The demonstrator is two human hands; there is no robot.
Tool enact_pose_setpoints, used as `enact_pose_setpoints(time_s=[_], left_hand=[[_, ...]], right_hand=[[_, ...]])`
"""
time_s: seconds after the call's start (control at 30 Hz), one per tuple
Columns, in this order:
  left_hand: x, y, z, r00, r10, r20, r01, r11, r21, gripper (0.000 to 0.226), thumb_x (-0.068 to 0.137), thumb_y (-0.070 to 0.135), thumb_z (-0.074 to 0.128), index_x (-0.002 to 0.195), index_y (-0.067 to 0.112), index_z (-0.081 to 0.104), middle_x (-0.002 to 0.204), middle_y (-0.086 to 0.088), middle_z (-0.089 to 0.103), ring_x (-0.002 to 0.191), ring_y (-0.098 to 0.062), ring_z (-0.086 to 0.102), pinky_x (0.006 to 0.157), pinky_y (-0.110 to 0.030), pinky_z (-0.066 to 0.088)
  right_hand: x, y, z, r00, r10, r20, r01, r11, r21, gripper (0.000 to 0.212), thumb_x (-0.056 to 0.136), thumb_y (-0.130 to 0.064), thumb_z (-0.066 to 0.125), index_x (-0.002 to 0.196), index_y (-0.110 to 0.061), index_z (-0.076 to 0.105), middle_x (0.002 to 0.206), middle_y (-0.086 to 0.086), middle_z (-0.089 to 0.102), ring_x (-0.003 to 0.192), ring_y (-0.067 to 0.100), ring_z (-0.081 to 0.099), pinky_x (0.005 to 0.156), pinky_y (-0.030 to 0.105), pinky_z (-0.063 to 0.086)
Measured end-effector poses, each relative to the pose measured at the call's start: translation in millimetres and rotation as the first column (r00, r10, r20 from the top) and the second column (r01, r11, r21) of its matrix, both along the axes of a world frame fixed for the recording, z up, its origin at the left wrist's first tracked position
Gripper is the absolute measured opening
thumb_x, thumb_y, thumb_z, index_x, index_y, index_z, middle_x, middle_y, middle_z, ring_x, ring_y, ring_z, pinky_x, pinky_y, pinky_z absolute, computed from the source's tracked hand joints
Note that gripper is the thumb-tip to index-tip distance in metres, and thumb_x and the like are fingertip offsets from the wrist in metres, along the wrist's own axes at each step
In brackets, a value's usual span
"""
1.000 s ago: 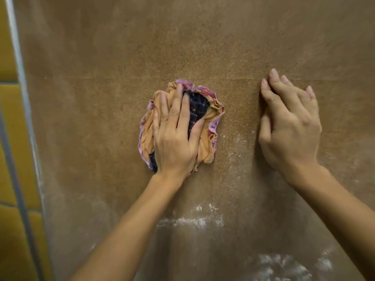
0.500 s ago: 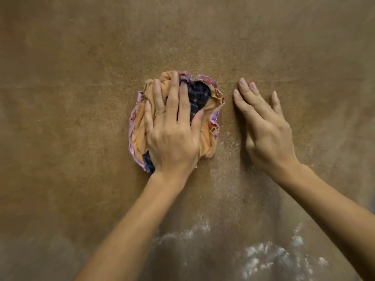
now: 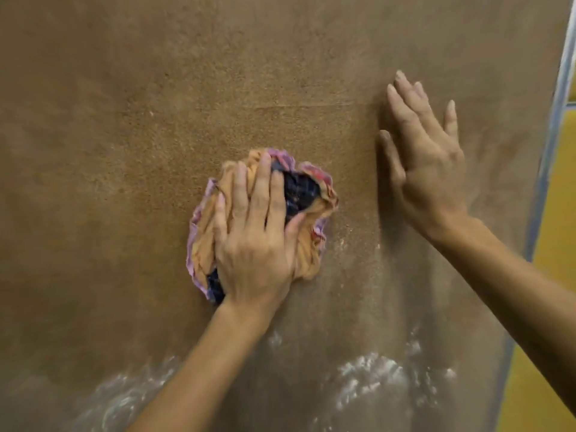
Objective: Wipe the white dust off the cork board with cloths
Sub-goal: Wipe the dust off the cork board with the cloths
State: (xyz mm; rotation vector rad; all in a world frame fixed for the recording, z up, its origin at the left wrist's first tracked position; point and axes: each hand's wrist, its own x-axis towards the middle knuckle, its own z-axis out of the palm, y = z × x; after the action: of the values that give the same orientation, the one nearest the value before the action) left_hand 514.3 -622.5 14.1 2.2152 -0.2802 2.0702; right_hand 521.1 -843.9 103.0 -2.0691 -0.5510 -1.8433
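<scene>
Pressing a bunched-up cloth (image 3: 308, 257) against the cork board (image 3: 156, 120), the left hand (image 3: 255, 244) is lying on top of it with its fingers almost straight. The cloth is sitting in the middle of the board. The right hand (image 3: 427, 169) is resting flat on the board to its right, fingers straight, holding nothing. White dust (image 3: 374, 375) is showing lower down. A grey frame (image 3: 558, 120) is running along the right edge.
</scene>
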Motion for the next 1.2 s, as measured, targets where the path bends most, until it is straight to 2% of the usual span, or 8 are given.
enact_pose_setpoints(time_s=[0.17, 0.37, 0.6, 0.67, 0.8, 0.87, 1.07, 1.2], left_hand=[[5.6, -15.4, -16.0, 0.997, 0.069, 0.034, -0.067, 0.995, -0.072, 0.056, 0.109, 0.039, 0.046, 0.153, 0.004, 0.042, 0.163, -0.01, 0.034, 0.153, -0.035, 0.027, 0.124, -0.052, 0.026], [-7.6, -19.2, -68.2, 0.996, 0.072, -0.05, -0.066, 0.991, 0.117, 0.057, 0.107, 0.041, 0.045, 0.151, 0.005, 0.041, 0.161, -0.009, 0.035, 0.153, -0.033, 0.028, 0.123, -0.051, 0.027], [0.3, -63.3, 32.6, 1.0, 0.014, -0.011, -0.016, 0.96, -0.278, 0.061, 0.109, 0.043, 0.034, 0.155, 0.002, 0.036, 0.165, -0.013, 0.03, 0.155, -0.037, 0.017, 0.125, -0.046, 0.015], [0.2, -80.6, 1.0, 0.998, -0.005, -0.056, -0.007, 0.978, -0.21, 0.061, 0.11, 0.042, 0.034, 0.156, 0.002, 0.035, 0.165, -0.013, 0.028, 0.156, -0.036, 0.015, 0.126, -0.047, 0.016], [-15.0, -80.7, -88.2, 0.983, 0.039, -0.18, -0.003, 0.981, 0.195, 0.054, 0.11, 0.038, 0.043, 0.152, 0.006, 0.039, 0.161, -0.01, 0.037, 0.155, -0.03, 0.022, 0.123, -0.05, 0.028], [-17.9, -68.1, -91.6, 0.982, 0.063, -0.177, -0.014, 0.965, 0.263, 0.052, 0.109, 0.037, 0.046, 0.151, 0.006, 0.042, 0.16, -0.009, 0.037, 0.153, -0.031, 0.028, 0.123, -0.049, 0.03], [-3.8, -58.8, 21.0, 0.998, -0.027, -0.061, 0.018, 0.988, -0.154, 0.06, 0.11, 0.04, 0.036, 0.155, 0.002, 0.036, 0.164, -0.013, 0.031, 0.155, -0.034, 0.016, 0.127, -0.047, 0.016], [9.2, -98.6, 30.1, 1.0, -0.016, 0.022, 0.02, 0.986, -0.165, 0.056, 0.108, 0.034, 0.046, 0.153, 0.001, 0.041, 0.162, -0.012, 0.036, 0.153, -0.04, 0.023, 0.124, -0.049, 0.021]], right_hand=[[19.5, -12.2, -6.9, 0.997, 0.05, 0.057, -0.046, 0.997, -0.066, 0.042, 0.109, -0.019, 0.044, 0.15, -0.01, 0.048, 0.161, 0.008, 0.038, 0.152, 0.025, 0.031, 0.125, 0.051, 0.017], [28.3, -18.3, -4.8, 0.987, 0.092, 0.133, -0.079, 0.992, -0.103, 0.04, 0.109, -0.019, 0.045, 0.147, -0.008, 0.052, 0.158, 0.01, 0.043, 0.149, 0.028, 0.037, 0.123, 0.052, 0.02], [25.1, -27.3, -0.3, 0.981, 0.146, 0.13, -0.128, 0.982, -0.138, 0.04, 0.106, -0.02, 0.049, 0.144, -0.009, 0.055, 0.156, 0.009, 0.046, 0.147, 0.025, 0.041, 0.123, 0.05, 0.018], [24.2, -28.4, 0.5, 0.978, 0.177, 0.11, -0.163, 0.978, -0.131, 0.04, 0.105, -0.017, 0.05, 0.143, -0.007, 0.056, 0.156, 0.009, 0.046, 0.147, 0.026, 0.04, 0.123, 0.051, 0.017], [22.0, -28.0, -6.1, 0.975, 0.192, 0.11, -0.177, 0.975, -0.135, 0.042, 0.105, -0.011, 0.051, 0.146, -0.005, 0.052, 0.157, 0.013, 0.043, 0.148, 0.03, 0.038, 0.122, 0.054, 0.02], [16.3, -31.5, -7.6, 0.977, 0.2, 0.08, -0.185, 0.969, -0.162, 0.047, 0.104, -0.009, 0.051, 0.15, -0.003, 0.046, 0.161, 0.014, 0.036, 0.15, 0.03, 0.034, 0.123, 0.053, 0.017], [8.4, -62.3, -7.5, 0.985, 0.146, 0.091, -0.133, 0.981, -0.139, 0.055, 0.096, 0.004, 0.048, 0.15, -0.002, 0.044, 0.162, 0.015, 0.034, 0.151, 0.032, 0.032, 0.124, 0.055, 0.014], [18.5, -82.0, -15.9, 0.997, 0.033, 0.064, -0.025, 0.992, -0.127, 0.05, 0.101, -0.003, 0.049, 0.15, -0.002, 0.045, 0.162, 0.013, 0.036, 0.151, 0.03, 0.033, 0.123, 0.056, 0.018]])
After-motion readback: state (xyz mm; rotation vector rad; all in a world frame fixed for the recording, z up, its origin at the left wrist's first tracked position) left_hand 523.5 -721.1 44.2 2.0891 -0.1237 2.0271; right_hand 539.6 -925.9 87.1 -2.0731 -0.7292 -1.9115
